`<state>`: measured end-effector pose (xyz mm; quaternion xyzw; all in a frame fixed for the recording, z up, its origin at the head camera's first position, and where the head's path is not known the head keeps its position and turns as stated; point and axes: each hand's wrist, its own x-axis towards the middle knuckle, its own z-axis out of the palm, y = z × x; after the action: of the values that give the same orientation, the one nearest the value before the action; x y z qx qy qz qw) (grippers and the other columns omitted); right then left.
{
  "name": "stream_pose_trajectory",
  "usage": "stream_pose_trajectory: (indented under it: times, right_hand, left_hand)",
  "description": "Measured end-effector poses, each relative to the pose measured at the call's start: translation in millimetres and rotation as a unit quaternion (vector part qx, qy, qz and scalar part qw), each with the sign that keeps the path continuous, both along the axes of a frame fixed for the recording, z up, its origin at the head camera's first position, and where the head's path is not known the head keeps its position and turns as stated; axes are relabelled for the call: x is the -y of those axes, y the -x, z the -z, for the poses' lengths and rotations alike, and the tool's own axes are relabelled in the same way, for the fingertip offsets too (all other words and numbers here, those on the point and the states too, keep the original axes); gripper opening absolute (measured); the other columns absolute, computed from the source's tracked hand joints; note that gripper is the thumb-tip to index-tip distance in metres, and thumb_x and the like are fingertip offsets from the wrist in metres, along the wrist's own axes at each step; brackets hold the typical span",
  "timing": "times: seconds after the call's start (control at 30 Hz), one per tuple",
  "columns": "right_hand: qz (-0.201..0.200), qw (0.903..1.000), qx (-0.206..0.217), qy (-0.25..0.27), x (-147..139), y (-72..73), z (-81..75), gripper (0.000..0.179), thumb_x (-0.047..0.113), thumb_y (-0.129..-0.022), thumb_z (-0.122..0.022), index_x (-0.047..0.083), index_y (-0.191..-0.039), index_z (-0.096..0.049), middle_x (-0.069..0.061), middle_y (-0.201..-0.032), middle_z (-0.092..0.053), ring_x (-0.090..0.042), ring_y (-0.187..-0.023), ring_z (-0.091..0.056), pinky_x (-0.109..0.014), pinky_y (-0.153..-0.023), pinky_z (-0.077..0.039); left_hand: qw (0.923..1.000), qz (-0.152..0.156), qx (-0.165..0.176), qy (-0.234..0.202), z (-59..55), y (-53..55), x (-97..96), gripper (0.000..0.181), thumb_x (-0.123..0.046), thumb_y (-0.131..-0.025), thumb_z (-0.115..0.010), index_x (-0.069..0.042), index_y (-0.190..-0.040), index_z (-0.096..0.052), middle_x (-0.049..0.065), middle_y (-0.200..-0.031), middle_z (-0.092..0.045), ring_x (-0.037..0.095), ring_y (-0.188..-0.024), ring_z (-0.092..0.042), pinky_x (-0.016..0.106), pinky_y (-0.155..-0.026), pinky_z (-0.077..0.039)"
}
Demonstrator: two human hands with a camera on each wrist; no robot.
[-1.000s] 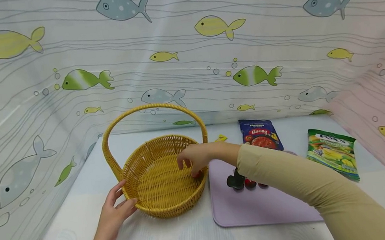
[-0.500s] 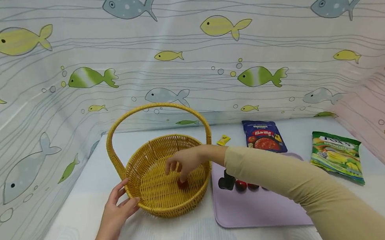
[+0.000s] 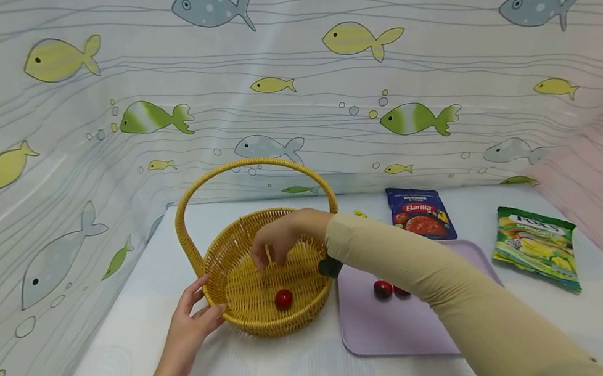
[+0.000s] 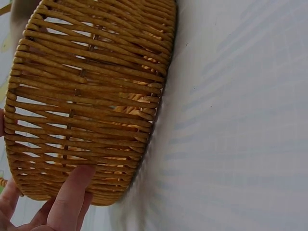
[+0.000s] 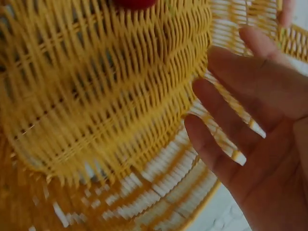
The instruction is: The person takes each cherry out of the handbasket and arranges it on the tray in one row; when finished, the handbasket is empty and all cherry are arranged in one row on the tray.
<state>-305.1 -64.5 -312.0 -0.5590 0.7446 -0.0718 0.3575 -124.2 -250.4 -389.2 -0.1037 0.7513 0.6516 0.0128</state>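
A yellow woven basket (image 3: 272, 324) with a tall hoop handle stands on the table. My left hand (image 3: 196, 324) holds its left side, fingers at the rim; in the left wrist view a finger lies against the woven outer wall (image 4: 96, 115). My right hand (image 3: 276, 240) hangs over the basket's inside with its fingers spread and nothing between them. On the basket floor, below that hand, sits a small round red fruit (image 3: 284, 299). Its kind is unclear. In the right wrist view the red fruit (image 5: 134, 2) is cut off at the top edge, apart from the fingers.
Right of the basket lies a lilac tray (image 3: 385, 333) with similar red fruits (image 3: 382, 290), partly hidden by my right sleeve. Behind it are a blue Barilla pouch (image 3: 422, 214) and a small yellow packet (image 3: 359, 213). A green Fox's bag (image 3: 537, 248) lies at the right.
My right hand has carried a red fruit leftward into the basket, let go of it and risen. The left hand stays at the basket's rim.
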Motion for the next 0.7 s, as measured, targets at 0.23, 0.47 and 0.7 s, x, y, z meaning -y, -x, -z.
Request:
stream_pose_trajectory:
  times: [0.23, 0.47, 0.7]
  right_hand:
    - [-0.080, 0.9881, 0.013, -0.130, 11.8, -2.8, 13.0, 0.029, -0.001, -0.080, -0.070, 0.014, -0.104, -0.067, 0.005, -0.105, -0.058, -0.010, -0.101, -0.052, -0.021, -0.079, -0.048]
    - [-0.087, 0.9815, 0.044, -0.164, 24.6, -14.1, 25.8, 0.041, 0.003, -0.077, -0.075, 0.017, -0.111, -0.058, -0.003, -0.103, -0.058, -0.012, -0.096, -0.055, -0.024, -0.074, -0.050]
    - [-0.098, 0.9745, 0.024, -0.200, 29.6, -18.3, 28.9, 0.041, 0.001, -0.076, -0.075, 0.017, -0.109, -0.059, 0.000, -0.090, -0.054, -0.010, -0.076, -0.046, -0.022, -0.061, -0.041]
  left_hand:
    - [1.0000, 0.002, -0.008, 0.004, 1.1, 3.1, -3.7, 0.067, -0.005, -0.089, -0.057, -0.012, -0.146, -0.022, 0.021, -0.142, -0.021, 0.037, -0.120, -0.043, 0.031, -0.081, -0.053]
    - [0.9999, -0.007, -0.008, 0.006, -0.1, -1.7, 0.4, 0.068, -0.007, -0.089, -0.058, -0.012, -0.146, -0.022, 0.021, -0.142, -0.021, 0.033, -0.119, -0.044, 0.031, -0.081, -0.053]
    - [1.0000, -0.003, -0.004, 0.001, -0.6, -1.4, 0.6, 0.068, -0.006, -0.089, -0.057, -0.012, -0.146, -0.022, 0.022, -0.143, -0.020, 0.036, -0.120, -0.042, 0.030, -0.081, -0.053]
